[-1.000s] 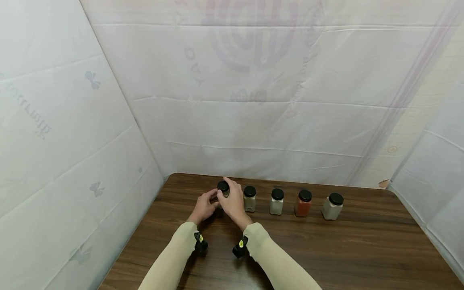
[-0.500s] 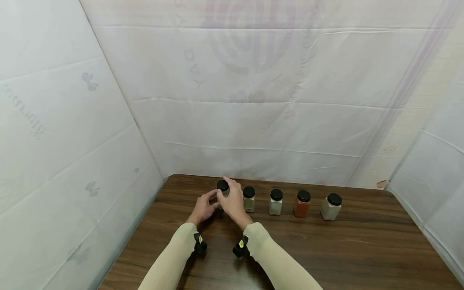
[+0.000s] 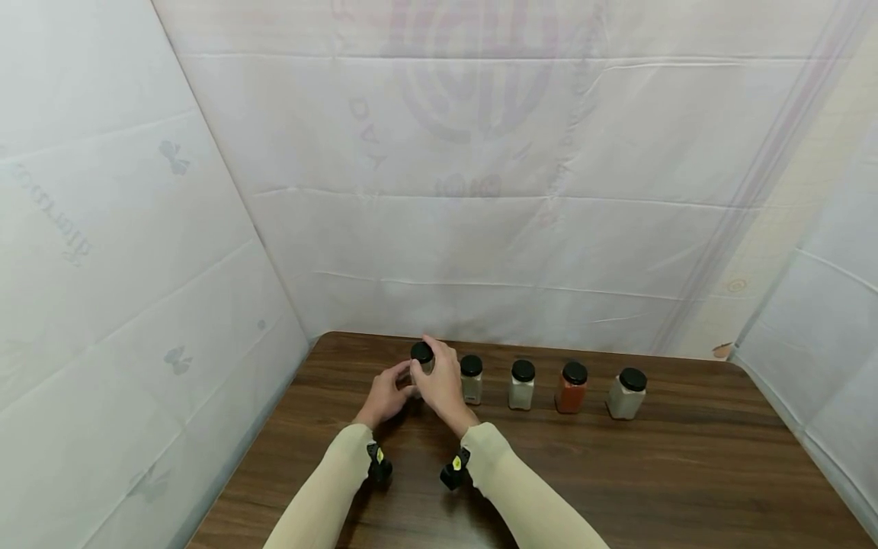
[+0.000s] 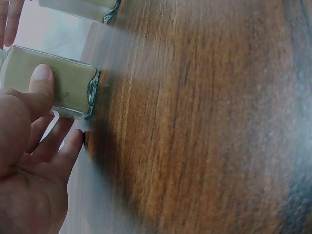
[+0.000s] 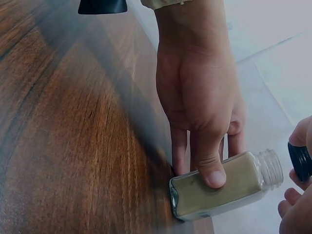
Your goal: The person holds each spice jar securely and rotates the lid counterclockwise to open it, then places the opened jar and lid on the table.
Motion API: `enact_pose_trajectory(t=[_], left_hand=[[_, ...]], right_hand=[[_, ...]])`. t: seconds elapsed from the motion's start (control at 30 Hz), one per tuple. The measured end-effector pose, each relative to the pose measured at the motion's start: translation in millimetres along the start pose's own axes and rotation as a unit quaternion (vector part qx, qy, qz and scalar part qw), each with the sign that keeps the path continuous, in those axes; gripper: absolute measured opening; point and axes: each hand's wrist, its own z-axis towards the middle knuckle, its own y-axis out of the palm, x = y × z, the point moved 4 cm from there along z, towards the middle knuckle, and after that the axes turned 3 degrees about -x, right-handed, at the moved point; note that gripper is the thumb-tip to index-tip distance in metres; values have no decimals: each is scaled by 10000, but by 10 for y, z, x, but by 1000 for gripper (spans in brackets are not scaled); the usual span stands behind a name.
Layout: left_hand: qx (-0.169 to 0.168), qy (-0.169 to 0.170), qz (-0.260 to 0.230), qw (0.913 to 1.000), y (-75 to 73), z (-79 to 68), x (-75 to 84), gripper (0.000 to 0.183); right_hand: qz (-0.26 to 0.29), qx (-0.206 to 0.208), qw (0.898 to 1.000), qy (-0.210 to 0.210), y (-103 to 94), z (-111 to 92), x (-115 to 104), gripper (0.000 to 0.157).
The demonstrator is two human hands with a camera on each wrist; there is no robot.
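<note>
My left hand (image 3: 386, 394) holds a square glass jar of olive-green powder, its thumb flat along the side of the jar (image 4: 73, 83). In the right wrist view, the jar's bare threaded neck (image 5: 270, 168) faces a black screw lid (image 5: 298, 161), with a gap between them. My right hand (image 3: 442, 383) pinches that lid by its edge, just above the jar. From the head view, the lid (image 3: 421, 351) shows between the hands, and most of the jar is hidden by fingers. The jar's base appears to stand on the table.
To the right stand several lidded jars in a row: a greenish one (image 3: 472, 386), a pale one (image 3: 521, 393), an orange-red one (image 3: 571, 395) and a grey-white one (image 3: 626, 400). The wooden table (image 3: 652, 473) meets a white cloth wall (image 3: 494, 252) behind.
Both hands keep nearly the same place and pose around the jar and lid. The head view has shifted very slightly.
</note>
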Motion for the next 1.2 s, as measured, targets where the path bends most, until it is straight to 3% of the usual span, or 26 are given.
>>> enact_pose_trajectory(t=[0.37,0.6,0.9,1.2], left_hand=[[-29,-95,-50,9999,14,19,-16,52],[-3,73,25,10000,8,7,2,50],[-78,-74,-106,9999,3,-9,-20,55],[-31,39,-44,10000,1,-6,-17,49]], right_hand=[[-141,-1,9999,-13,-32,4,-15,50],[-224,-52,9997,-114,-58,5,-29,51],[-382,-126,9988,-266,-113,-7,-72,54],[-527,-303,9975,-357,-152,-21,-101,57]])
